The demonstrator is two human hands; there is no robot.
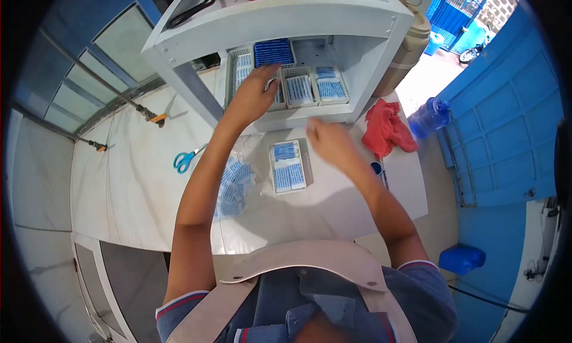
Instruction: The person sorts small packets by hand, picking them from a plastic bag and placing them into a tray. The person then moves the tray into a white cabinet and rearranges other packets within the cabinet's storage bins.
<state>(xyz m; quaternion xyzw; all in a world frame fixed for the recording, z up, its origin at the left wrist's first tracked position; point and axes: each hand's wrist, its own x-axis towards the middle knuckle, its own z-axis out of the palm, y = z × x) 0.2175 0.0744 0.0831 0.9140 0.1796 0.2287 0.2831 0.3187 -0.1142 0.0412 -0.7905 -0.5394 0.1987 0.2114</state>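
My left hand (255,96) reaches into the white shelf unit, over the small baskets, with thumb and fingers apart. Just past its fingertips lies a stack of dark blue packets (273,52). Below them, a basket of white-and-blue packets is partly covered by this hand. My right hand (328,142) hovers in front of the shelf's lower edge, smeared by motion, its fingers looking curled. Between my arms, a small white basket (288,191) on the table holds white-and-blue packets (288,175). Beside it, a clear plastic bag (253,146) contains many loose packets of the same look.
Other packet baskets (300,103) stand inside the shelf unit (286,21). Teal-handled scissors (185,160) lie left of the bag. A red cloth (387,128) sits at the table's right, near a blue water bottle (430,118). A beige dispenser (408,54) stands beside the shelf.
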